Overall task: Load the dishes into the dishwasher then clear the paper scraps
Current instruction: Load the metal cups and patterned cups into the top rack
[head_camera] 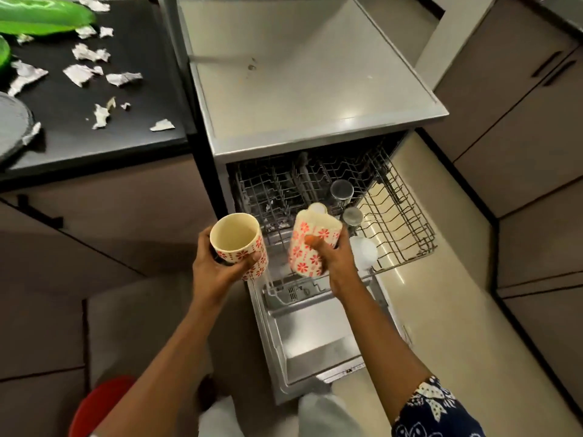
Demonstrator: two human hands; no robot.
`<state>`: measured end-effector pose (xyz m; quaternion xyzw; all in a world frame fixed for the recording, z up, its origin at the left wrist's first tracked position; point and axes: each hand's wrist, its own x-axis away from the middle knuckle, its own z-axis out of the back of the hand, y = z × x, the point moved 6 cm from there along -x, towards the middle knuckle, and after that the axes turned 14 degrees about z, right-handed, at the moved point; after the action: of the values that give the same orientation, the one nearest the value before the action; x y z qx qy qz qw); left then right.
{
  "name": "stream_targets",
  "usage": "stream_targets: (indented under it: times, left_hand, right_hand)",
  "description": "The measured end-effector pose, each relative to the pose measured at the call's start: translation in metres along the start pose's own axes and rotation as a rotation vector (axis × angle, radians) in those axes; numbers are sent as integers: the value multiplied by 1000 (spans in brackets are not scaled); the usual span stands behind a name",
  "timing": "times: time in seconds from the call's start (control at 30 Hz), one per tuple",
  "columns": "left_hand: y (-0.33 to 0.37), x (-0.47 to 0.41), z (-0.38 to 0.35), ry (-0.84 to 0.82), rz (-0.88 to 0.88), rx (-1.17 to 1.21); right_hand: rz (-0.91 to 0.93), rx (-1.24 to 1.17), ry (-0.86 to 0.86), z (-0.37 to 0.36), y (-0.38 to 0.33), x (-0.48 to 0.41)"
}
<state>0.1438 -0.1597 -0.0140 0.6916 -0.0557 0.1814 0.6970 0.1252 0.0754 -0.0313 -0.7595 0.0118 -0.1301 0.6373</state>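
Head view, left hand [217,268] holds upright cup [235,236], right hand [332,258] tilted cup [315,224]

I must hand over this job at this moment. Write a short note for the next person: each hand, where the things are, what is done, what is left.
Left hand: grips a flowered cup, upright, just left of the rack.
Right hand: grips a second flowered cup, tipped, above the rack's front.
Rack: pulled out over the open door, holding two steel tumblers, bottoms up, and a white rounded piece.
Done: those three pieces are loaded.
Left: set both cups in the rack, load the green plates and grey plate from the black counter, then clear the paper scraps there.
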Motion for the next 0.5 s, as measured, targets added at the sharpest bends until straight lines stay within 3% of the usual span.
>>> stream_targets:
  times: [0.13,0.27,0.4,0.5]
  left_hand:
    - [-25,9,-29,118,67,97]
    - [-45,15,-49,222,114,161]
    - [-54,16,-58,315,128,160]
    - [-58,14,-58,366,132,182]
  right_hand:
    - [-203,-272,-40,64,9,-42]
    - [-411,-332,-143,92,17,-77]
    - [-493,-78,-340,77,16,-103]
    - [-426,353,-519,52,19,-134]
